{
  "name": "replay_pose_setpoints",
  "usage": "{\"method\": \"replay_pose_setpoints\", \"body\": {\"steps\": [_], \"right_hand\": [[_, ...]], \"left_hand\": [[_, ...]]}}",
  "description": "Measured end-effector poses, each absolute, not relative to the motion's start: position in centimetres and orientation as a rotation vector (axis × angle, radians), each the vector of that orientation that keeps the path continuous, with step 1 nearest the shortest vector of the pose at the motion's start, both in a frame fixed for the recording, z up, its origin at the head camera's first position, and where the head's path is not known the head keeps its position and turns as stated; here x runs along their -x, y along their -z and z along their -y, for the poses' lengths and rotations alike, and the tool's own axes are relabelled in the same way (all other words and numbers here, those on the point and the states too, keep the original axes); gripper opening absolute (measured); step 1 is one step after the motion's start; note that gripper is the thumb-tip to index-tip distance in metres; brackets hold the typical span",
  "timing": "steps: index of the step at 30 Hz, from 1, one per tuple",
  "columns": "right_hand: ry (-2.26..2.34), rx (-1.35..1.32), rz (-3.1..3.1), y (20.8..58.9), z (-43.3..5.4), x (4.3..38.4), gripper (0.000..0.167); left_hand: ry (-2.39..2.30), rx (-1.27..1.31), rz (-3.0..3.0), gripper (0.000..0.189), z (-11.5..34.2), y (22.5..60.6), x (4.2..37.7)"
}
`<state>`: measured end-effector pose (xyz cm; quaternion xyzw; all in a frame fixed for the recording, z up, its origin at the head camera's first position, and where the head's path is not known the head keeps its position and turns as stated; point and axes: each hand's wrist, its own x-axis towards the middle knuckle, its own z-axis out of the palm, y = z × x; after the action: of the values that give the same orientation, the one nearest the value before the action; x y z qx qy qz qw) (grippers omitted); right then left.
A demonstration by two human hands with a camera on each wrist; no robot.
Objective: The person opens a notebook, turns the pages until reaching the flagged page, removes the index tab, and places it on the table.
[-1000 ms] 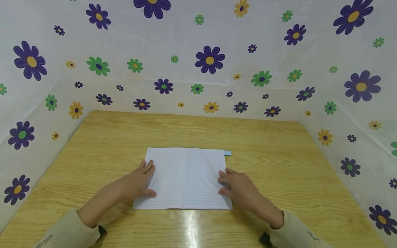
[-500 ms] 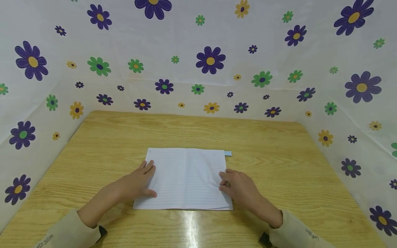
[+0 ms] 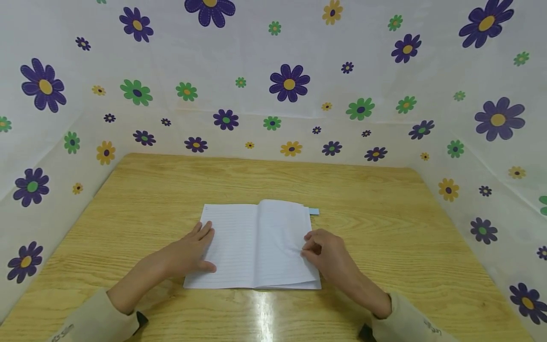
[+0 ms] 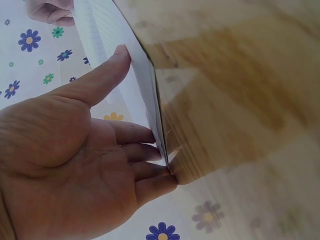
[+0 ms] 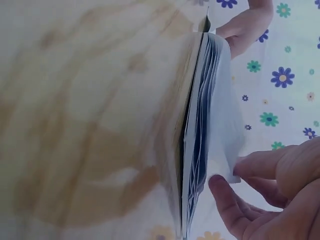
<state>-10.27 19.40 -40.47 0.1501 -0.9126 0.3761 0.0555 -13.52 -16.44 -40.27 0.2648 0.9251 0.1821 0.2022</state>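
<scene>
An open notebook [image 3: 232,249] with lined white pages lies flat on the wooden table. My left hand [image 3: 190,251] rests on its left page with fingers straight and thumb spread, and in the left wrist view the fingertips [image 4: 155,187] reach the notebook's edge. At the right side, my right hand [image 3: 331,254] pinches the outer edge of one page [image 3: 279,242] between thumb and fingers. That page bows up off the stack beneath it; the right wrist view shows the lifted sheet [image 5: 225,112] standing apart from the other leaves.
A light blue tab [image 3: 314,212] sticks out at the notebook's upper right corner. Wooden tabletop [image 3: 256,178] surrounds the notebook. White cloth [image 3: 239,47] printed with flowers stands behind the table and along both sides.
My right hand has gone from resting loosely on the right page to pinching its edge. The page has risen and bowed toward the middle. The left hand stays put.
</scene>
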Motion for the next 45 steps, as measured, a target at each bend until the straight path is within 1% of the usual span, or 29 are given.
{"method": "replay_pose_setpoints", "body": {"steps": [2,3,4,8,11,17,20,27,35,45], "right_hand": [[-1.193,-0.412,2.738,40.5,-19.6,10.3,0.018],[-1.228,-0.385,2.726,40.6,-19.7,10.4,0.022],[-1.267,-0.352,2.718,40.6,-19.8,10.4,0.027],[-1.602,-0.175,2.693,40.5,-20.4,10.5,0.06],[-1.83,-0.063,2.667,40.3,-20.7,10.6,0.07],[-1.987,0.03,2.672,40.0,-20.7,10.6,0.064],[-2.028,0.05,2.664,39.9,-20.6,10.6,0.065],[-2.097,-0.005,2.64,39.6,-20.7,10.5,0.07],[-2.085,-0.05,2.605,39.5,-21.1,10.8,0.061],[-2.036,-0.063,2.612,39.4,-20.9,10.7,0.059]], "left_hand": [[-0.509,-0.738,-2.582,0.096,16.4,40.3,13.5],[-0.512,-0.737,-2.58,0.096,16.5,40.4,13.5],[-0.515,-0.736,-2.578,0.096,16.5,40.4,13.5],[-0.526,-0.733,-2.568,0.096,16.6,40.5,13.5],[-0.525,-0.733,-2.569,0.096,16.5,40.5,13.5],[-0.516,-0.731,-2.573,0.096,16.5,40.4,13.5],[-0.512,-0.731,-2.572,0.096,16.5,40.4,13.5],[-0.51,-0.719,-2.573,0.096,16.5,40.4,13.4],[-0.501,-0.703,-2.586,0.095,16.4,40.4,13.4],[-0.506,-0.775,-2.682,0.081,15.8,39.1,13.8]]}}
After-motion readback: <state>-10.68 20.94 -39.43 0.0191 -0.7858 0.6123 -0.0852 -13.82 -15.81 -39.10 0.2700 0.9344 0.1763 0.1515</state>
